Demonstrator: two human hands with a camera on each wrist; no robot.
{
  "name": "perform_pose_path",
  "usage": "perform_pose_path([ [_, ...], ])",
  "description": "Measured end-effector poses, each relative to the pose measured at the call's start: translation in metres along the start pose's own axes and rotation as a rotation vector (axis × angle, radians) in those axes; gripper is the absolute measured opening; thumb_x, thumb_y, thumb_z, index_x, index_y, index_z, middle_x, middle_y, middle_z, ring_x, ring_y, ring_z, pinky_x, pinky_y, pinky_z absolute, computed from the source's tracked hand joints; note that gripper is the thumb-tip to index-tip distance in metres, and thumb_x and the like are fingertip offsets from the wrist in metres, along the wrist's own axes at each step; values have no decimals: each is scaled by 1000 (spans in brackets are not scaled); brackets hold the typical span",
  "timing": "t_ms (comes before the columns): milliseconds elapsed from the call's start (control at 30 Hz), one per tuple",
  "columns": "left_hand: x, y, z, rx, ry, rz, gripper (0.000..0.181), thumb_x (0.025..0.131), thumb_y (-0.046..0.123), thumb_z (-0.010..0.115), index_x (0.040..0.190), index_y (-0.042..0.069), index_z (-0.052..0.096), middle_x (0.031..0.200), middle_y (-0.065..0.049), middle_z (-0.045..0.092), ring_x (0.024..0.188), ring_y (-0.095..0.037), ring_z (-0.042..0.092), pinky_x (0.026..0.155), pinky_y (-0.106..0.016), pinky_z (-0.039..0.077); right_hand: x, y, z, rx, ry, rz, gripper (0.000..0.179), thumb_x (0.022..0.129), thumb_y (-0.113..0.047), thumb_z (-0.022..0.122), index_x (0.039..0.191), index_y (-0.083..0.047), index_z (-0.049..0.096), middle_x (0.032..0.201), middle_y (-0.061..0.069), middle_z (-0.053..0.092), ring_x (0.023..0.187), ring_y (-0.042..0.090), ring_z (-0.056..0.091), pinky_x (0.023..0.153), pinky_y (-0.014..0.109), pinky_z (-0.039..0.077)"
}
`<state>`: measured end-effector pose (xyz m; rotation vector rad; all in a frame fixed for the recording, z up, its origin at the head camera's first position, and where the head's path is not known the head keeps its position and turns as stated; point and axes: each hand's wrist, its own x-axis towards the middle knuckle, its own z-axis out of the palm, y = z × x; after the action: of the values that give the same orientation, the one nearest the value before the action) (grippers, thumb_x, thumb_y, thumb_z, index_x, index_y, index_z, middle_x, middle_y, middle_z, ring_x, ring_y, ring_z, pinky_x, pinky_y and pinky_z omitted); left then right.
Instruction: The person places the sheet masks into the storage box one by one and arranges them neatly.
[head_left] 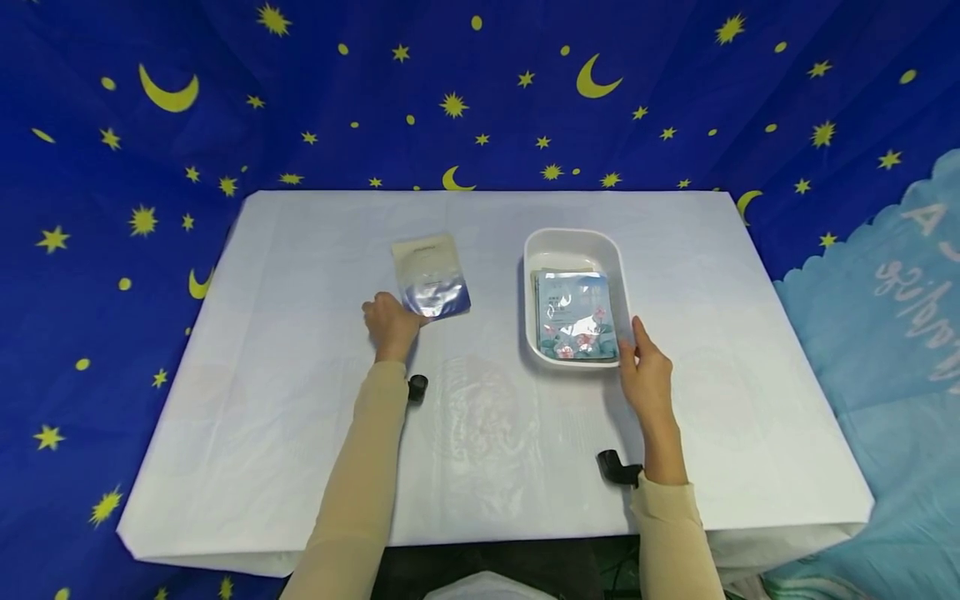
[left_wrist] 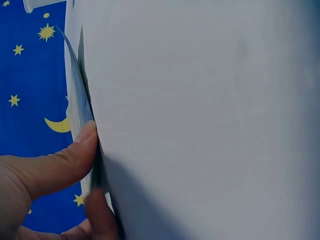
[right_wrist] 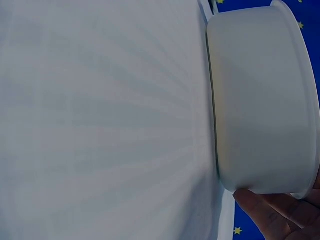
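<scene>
A flat sachet, like a sheet-mask packet, lies on the left half of the table, cream at the top and shiny blue-purple at the bottom. My left hand pinches it at its near left corner; the left wrist view has the thumb on one face of the packet and fingers behind it. With my right hand I hold a white plastic tub by its near right side, fingertips against the outer wall. Inside the tub lies a small stack of sachets, the top one pale blue with pink lotus flowers.
A white cloth covers the table, with glossy wrinkles near the front middle. Behind it hangs a blue curtain with yellow stars and moons. Light blue fabric hangs at the right. Black wrist mounts sit by both forearms.
</scene>
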<state>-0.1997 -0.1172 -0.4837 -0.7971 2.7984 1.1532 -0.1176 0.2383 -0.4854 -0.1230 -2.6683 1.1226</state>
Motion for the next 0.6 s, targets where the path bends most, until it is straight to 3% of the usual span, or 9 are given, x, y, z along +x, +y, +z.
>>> perform_pose_path([
  [67, 0, -1, 0, -41, 1, -16, 52, 66, 14, 90, 100, -13, 61, 107, -30, 59, 106, -45, 56, 89, -51, 54, 0, 0, 0, 2, 1, -2, 47, 100, -6, 49, 144, 8, 40, 135, 34, 51, 110, 50, 60, 87, 59, 54],
  [167, 0, -4, 0, -110, 25, -38, 24, 73, 5, 80, 70, -3, 57, 77, -19, 59, 85, -37, 56, 65, -41, 52, 0, 0, 0, 1, -4, -3, 48, 99, -6, 49, 144, 8, 40, 135, 33, 51, 109, 50, 61, 84, 58, 55],
  [267, -2, -6, 0, -170, 81, -45, 24, 73, -4, 63, 58, 7, 47, 65, -9, 50, 75, -31, 51, 54, -35, 41, 0, 1, 0, -1, -11, 0, 48, 100, -6, 49, 144, 8, 39, 136, 33, 50, 110, 50, 60, 85, 58, 55],
  [367, -4, -7, 0, -233, 129, -36, 11, 72, -5, 51, 71, 2, 60, 72, -14, 62, 79, -36, 60, 58, -41, 48, 0, 1, 0, 3, -11, 5, 48, 100, -6, 49, 144, 8, 39, 137, 32, 50, 111, 50, 60, 88, 58, 54],
  [467, -5, -5, 0, -359, 122, -41, 25, 79, -5, 49, 98, -4, 66, 90, -23, 71, 85, -41, 69, 71, -44, 58, 0, 1, 0, 6, -12, 7, 48, 100, -6, 49, 145, 8, 39, 137, 32, 50, 112, 50, 59, 90, 59, 53],
  [600, -7, -2, -2, -495, 98, -37, 30, 88, -6, 45, 111, -2, 64, 86, -25, 69, 75, -39, 72, 55, -30, 59, 1, 2, 0, 5, -13, 6, 48, 100, -6, 49, 145, 8, 38, 137, 33, 50, 112, 50, 59, 89, 59, 53],
])
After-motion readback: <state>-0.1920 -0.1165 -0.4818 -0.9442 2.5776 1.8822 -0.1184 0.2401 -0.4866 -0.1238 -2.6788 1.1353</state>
